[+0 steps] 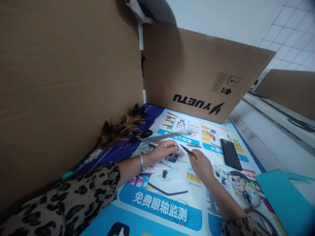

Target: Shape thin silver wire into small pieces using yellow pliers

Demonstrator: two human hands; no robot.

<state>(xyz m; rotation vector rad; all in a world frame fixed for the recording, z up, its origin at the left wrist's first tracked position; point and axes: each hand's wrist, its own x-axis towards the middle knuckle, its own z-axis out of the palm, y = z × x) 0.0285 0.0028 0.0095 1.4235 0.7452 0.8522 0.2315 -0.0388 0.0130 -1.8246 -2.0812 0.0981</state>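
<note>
My left hand [164, 150] rests on a printed poster [159, 206] that covers the table. Its fingers are curled round a small dark piece [175, 157] with thin wire loops. My right hand [200, 164] is closed on small pliers with yellow handles [188, 151], whose tip points at the piece in the left hand. A silver bangle [142, 161] sits on my left wrist. Both sleeves carry a leopard print.
A feather duster [118, 131] and a bundle of thin wires [169, 135] lie behind my hands. A black phone [230, 154] lies to the right, a tape roll [247, 191] nearer, a teal tray [285, 200] at far right. Cardboard walls [197, 68] enclose the back and left.
</note>
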